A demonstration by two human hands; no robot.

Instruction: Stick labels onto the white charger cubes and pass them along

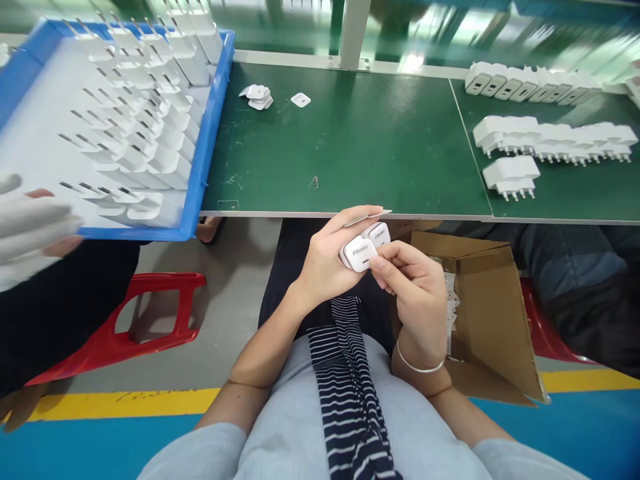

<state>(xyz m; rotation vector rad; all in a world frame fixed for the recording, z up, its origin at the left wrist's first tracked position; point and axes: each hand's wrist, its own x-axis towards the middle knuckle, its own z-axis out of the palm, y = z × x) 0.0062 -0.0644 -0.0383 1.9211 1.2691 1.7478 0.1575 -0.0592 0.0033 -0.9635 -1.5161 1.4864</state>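
Observation:
Above my lap, my left hand (323,261) is closed around small white charger pieces. Two printed faces show there: a nearer white charger face plate (360,253) with a port slot, and a second white face (380,233) just behind it. A thin flat white piece (367,217) sticks out along my left fingers. My right hand (415,277) pinches the right corner of the nearer face plate between thumb and index finger. How far the pieces extend into my left palm is hidden.
A blue tray (199,180) of white plugs stands left, with a co-worker's gloved hand (35,230) beside it. Loose white plates (259,97) lie on the green table (350,147). White chargers (513,175) line the right. An open cardboard box (493,307) sits below.

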